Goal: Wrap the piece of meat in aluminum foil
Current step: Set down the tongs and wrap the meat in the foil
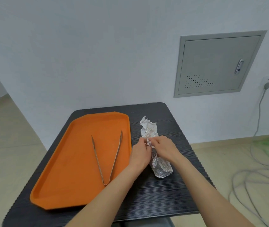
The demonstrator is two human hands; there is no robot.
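A long crumpled roll of aluminum foil [161, 167] lies on the dark table [163, 197], to the right of the tray. The meat is hidden inside it; none of it shows. My left hand [140, 154] and my right hand [164, 147] meet at the middle of the roll, fingers pinching the foil there. The far end of the foil [147, 127] sticks out loose and ragged beyond my hands. The near end is rolled and lies flat on the table.
An orange tray [65, 169] fills the left half of the table, with metal tongs [108, 158] lying open on it. The wall stands just behind the table's far edge, with a grey metal hatch [217, 64]. Cables [251, 177] lie on the floor at right.
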